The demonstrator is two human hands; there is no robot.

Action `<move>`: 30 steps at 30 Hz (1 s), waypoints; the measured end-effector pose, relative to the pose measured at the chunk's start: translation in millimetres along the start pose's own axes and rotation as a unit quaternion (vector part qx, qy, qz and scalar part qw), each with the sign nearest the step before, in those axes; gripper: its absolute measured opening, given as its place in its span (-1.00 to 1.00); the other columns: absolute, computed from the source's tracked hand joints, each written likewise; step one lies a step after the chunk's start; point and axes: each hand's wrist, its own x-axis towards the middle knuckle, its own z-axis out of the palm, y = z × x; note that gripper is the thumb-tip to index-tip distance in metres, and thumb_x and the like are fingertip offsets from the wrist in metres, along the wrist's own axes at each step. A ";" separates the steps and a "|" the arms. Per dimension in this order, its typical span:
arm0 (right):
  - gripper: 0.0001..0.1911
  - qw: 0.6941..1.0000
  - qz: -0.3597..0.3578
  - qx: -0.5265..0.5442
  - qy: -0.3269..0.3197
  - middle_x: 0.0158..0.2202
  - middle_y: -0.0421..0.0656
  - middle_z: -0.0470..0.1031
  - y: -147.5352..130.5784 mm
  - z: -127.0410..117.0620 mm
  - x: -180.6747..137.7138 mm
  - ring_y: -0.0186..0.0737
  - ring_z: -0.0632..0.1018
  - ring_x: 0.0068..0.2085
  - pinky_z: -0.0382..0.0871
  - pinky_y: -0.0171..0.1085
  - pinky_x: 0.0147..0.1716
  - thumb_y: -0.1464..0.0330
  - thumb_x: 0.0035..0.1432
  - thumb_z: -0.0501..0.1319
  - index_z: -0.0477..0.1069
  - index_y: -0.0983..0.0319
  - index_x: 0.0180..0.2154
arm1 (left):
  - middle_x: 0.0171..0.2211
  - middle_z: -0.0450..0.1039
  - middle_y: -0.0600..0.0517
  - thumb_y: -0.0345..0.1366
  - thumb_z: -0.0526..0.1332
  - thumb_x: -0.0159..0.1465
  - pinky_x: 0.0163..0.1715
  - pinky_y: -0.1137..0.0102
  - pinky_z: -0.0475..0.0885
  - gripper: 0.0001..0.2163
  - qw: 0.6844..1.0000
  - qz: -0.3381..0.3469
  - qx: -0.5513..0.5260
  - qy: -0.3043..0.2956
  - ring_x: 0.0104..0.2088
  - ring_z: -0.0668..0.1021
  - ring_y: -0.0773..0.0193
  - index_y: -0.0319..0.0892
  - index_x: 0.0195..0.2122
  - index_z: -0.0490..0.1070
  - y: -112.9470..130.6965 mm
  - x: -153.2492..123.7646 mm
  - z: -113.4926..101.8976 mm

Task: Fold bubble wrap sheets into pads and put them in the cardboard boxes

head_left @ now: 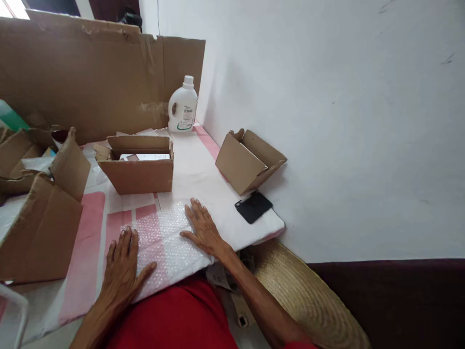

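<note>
A sheet of clear bubble wrap (163, 242) lies flat at the table's front edge, over the pink and white cloth. On its left side rests my left hand (121, 266), palm down with the fingers stretched out and the thumb apart. My right hand (203, 228) lies flat on the sheet's right side, fingers spread. Neither hand grips anything. Just beyond the sheet stands an open cardboard box (141, 177) with a white boxed item (148, 157) inside. To the right of my right hand lies a flat black phone-like object (253, 207).
Another open cardboard box (241, 165) leans tilted by the white wall (345, 121). A white jug-shaped bottle (183, 109) stands at the back before a large cardboard panel (90, 82). Larger open boxes (43, 232) fill the left side. A woven mat (301, 291) is below the table.
</note>
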 end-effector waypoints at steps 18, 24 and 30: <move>-0.41 0.988 -0.156 -0.013 -0.011 0.39 -0.02 0.24 9.1 1.9 -89.6 0.03 0.19 0.41 0.01 0.05 0.37 0.23 0.34 0.16 0.23 0.20 0.34 | 0.39 0.19 -0.13 -0.31 0.13 0.24 0.28 0.20 0.21 -0.34 0.968 0.237 -0.054 -0.057 0.35 0.30 0.04 -0.13 0.40 0.12 -51.1 -45.7 -45.6; -0.66 0.983 -0.127 0.083 0.107 0.20 -0.02 0.49 6.2 13.8 -90.5 -0.06 0.38 0.30 0.23 0.03 0.27 0.31 0.40 0.13 0.45 0.17 0.14 | 0.26 0.40 -0.06 -0.38 0.11 0.24 0.13 0.16 0.39 -0.45 0.977 0.187 -0.097 -0.044 0.25 0.43 0.04 0.02 0.29 0.29 -54.8 -45.4 -39.7; -0.70 0.963 -0.048 0.158 0.214 0.08 -0.10 0.58 -8.1 27.0 -87.5 -0.07 0.48 0.19 0.31 0.04 0.18 0.44 0.36 0.10 0.52 0.14 0.00 | 0.04 0.56 -0.03 -0.42 0.12 0.30 0.01 0.21 0.43 -0.66 0.978 0.162 -0.128 0.034 0.12 0.53 0.11 -0.01 0.06 0.43 -42.1 -36.3 -35.3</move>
